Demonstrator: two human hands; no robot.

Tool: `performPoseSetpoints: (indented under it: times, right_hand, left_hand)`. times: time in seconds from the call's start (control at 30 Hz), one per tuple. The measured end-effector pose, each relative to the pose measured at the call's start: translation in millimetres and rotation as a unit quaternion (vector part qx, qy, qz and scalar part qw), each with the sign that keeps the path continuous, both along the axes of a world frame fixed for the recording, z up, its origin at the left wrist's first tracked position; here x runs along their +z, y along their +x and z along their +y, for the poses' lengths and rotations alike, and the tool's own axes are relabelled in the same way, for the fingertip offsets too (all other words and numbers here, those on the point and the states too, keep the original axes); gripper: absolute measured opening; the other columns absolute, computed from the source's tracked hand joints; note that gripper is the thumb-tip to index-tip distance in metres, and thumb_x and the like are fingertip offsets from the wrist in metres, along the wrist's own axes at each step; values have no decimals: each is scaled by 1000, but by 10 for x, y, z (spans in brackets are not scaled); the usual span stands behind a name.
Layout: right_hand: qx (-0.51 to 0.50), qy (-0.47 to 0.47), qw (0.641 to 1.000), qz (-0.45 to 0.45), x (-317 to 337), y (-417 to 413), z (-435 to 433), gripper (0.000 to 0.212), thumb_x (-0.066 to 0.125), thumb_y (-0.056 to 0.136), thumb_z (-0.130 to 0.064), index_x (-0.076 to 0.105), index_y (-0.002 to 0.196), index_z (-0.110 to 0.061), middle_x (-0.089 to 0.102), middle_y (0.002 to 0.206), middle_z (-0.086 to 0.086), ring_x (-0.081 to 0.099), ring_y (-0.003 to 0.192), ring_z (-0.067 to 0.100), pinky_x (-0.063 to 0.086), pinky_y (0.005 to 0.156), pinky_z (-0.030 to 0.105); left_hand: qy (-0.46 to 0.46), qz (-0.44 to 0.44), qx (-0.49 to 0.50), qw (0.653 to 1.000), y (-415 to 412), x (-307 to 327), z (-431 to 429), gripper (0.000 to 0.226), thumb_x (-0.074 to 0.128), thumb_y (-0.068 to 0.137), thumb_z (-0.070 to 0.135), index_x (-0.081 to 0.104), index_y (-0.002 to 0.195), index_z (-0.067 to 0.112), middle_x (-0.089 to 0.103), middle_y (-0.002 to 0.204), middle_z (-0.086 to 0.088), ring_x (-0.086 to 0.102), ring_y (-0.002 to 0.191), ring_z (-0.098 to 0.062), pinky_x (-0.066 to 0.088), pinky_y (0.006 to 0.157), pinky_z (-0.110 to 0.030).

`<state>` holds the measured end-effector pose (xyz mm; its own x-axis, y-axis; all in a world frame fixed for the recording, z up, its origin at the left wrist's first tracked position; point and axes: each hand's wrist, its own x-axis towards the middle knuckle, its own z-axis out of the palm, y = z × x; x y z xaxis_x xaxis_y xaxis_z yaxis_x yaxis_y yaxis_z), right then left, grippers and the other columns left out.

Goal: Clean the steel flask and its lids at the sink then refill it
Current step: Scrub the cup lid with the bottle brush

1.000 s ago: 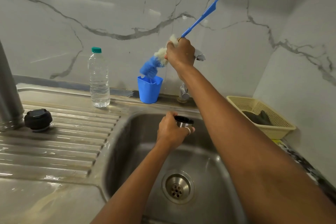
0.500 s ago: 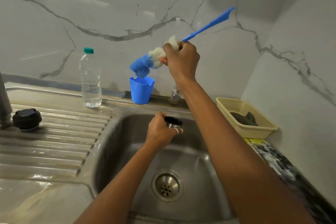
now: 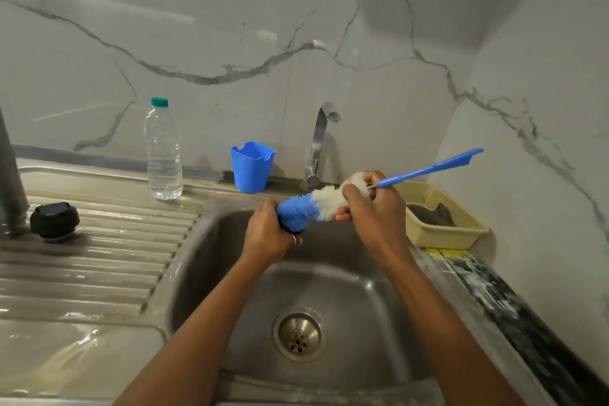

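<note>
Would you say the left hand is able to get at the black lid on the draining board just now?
Probably not yet: the left hand grips a small cup against the brush. Nothing lies between it and the black lid, though.

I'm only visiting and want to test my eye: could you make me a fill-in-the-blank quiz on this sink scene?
1. The right hand grips a bottle brush whose handle is ____.
2. The water bottle has a ____ cap.
3. The black lid sits to the ____ of the sink.
4. The blue cup stands between the water bottle and the ____.
Missing words: blue; green; left; tap.
</note>
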<state>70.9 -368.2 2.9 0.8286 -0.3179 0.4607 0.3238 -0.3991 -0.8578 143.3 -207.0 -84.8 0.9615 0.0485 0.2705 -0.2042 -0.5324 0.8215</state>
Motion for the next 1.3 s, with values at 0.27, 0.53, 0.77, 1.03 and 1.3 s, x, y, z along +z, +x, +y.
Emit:
performPoseSetpoints:
  times: [0.27, 0.53, 0.77, 1.03, 1.3]
  right_hand:
    - [210, -167, 960, 84, -216, 70, -293, 27, 69, 93, -11, 76, 116, -22, 76, 110, 1, 72, 104, 20, 59, 91, 35]
    - [89, 133, 983, 93, -371, 40, -175, 9, 70, 93, -16, 73, 100, -11, 78, 90, 10, 77, 77, 23, 63, 75, 32]
    - [241, -22, 967, 76, -400, 45, -252, 27, 75, 90, -8, 77, 110, -25, 77, 110, -6, 71, 106, 13, 58, 92, 27]
    - [138, 361, 908, 162, -409, 77, -41, 32, 74, 91, -6, 61, 118, 6, 72, 112, 21, 77, 87, 31, 61, 64, 24]
    - [154, 254, 930, 217, -395, 8, -45, 58, 85, 79, -42, 63, 122, -9, 73, 114, 11, 77, 90, 28, 62, 70, 34]
  left_hand:
    - [117, -78, -53, 989, 12, -45, 139, 65, 89, 65, 4, 56, 120, 14, 64, 117, -2, 59, 98, -17, 45, 80, -27]
    - [160, -167, -73, 970, 0, -82, 81, 59, 83, 76, 11, 53, 127, 16, 60, 124, -4, 56, 109, -25, 52, 90, -41]
    - [157, -166, -31, 973, 21, -76, 148, 57, 81, 72, 5, 56, 122, 14, 60, 119, -7, 58, 106, -30, 54, 84, -45]
    - [200, -181, -34, 963, -19, -59, 130, 60, 81, 76, 5, 55, 129, 11, 59, 125, -8, 57, 107, -33, 51, 85, -42]
    - [167, -160, -11, 973, -41, -50, 132, 56, 80, 79, 7, 56, 129, 8, 61, 122, -12, 61, 104, -30, 43, 81, -32]
